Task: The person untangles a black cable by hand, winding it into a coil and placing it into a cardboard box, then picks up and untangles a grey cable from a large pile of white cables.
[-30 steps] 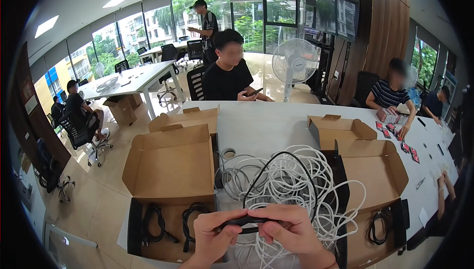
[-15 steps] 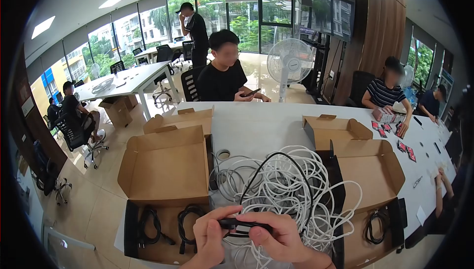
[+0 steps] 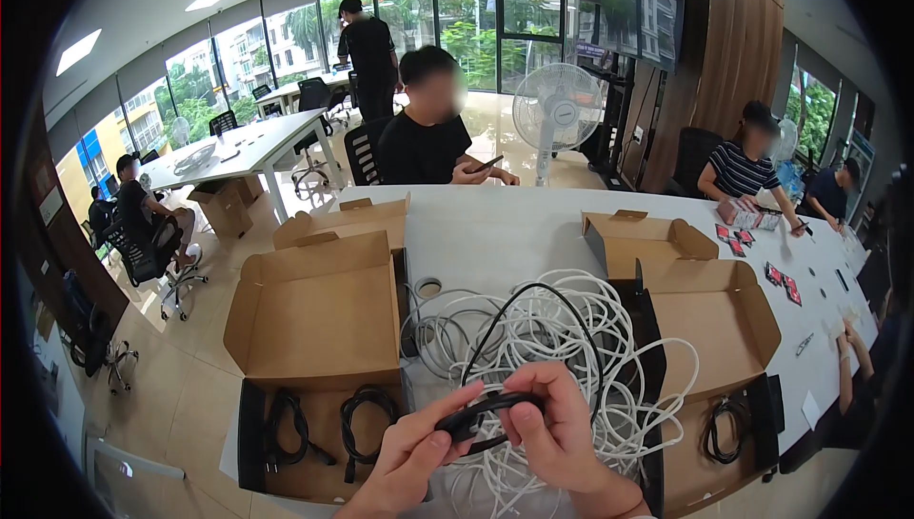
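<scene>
Black cable (image 3: pixel 514 399) held above white cables (image 3: pixel 564 329), between open boxes (image 3: pixel 329 403). Left hand (image 3: pixel 411 445) and right hand (image 3: pixel 554 429) both pinching it, apparently to stop it springing apart. Lids (image 3: pixel 314 305) tipped back, likely leaving coiled cords (image 3: pixel 348 426) within reach.

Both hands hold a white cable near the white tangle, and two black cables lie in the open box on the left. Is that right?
Not quite: the cable held by the left hand and right hand is black, not white, as the head view shows. The two black cables in the open box on the left and the white tangle are as you say.
</scene>
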`<state>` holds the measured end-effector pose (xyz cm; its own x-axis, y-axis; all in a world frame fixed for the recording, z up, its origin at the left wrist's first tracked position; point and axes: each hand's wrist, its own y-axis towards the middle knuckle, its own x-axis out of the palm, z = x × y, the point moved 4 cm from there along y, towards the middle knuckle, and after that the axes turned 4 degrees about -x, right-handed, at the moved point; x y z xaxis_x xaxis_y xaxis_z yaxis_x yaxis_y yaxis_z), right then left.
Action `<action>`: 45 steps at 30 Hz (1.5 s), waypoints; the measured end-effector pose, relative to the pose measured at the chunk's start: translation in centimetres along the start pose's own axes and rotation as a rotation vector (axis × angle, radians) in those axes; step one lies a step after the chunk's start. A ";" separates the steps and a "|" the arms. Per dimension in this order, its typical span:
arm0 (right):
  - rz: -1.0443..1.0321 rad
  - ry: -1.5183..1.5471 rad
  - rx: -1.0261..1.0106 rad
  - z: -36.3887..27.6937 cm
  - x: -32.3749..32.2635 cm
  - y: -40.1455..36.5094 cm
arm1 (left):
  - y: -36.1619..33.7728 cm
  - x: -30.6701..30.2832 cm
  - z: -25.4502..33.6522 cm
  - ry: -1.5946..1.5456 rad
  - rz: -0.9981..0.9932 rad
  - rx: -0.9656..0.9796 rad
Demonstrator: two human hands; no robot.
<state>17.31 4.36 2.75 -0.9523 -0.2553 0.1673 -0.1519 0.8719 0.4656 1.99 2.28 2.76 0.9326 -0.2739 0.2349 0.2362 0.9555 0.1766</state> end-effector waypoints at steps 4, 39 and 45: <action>-0.061 0.087 0.063 -0.1 -0.5 -0.5 | 0.1 -0.4 -0.4 0.147 -0.091 0.259; -0.132 0.134 0.004 -1.1 -0.9 -0.4 | -0.7 1.1 0.6 -0.315 -0.325 -0.021; -0.167 0.197 -0.002 -1.5 -1.0 -0.2 | -0.1 -0.1 -2.5 -0.513 -0.718 -0.199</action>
<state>18.67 3.82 3.85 -0.8439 -0.4723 0.2544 -0.3018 0.8101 0.5027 2.57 2.48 0.33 0.3176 -0.7811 0.5376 0.8018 0.5239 0.2874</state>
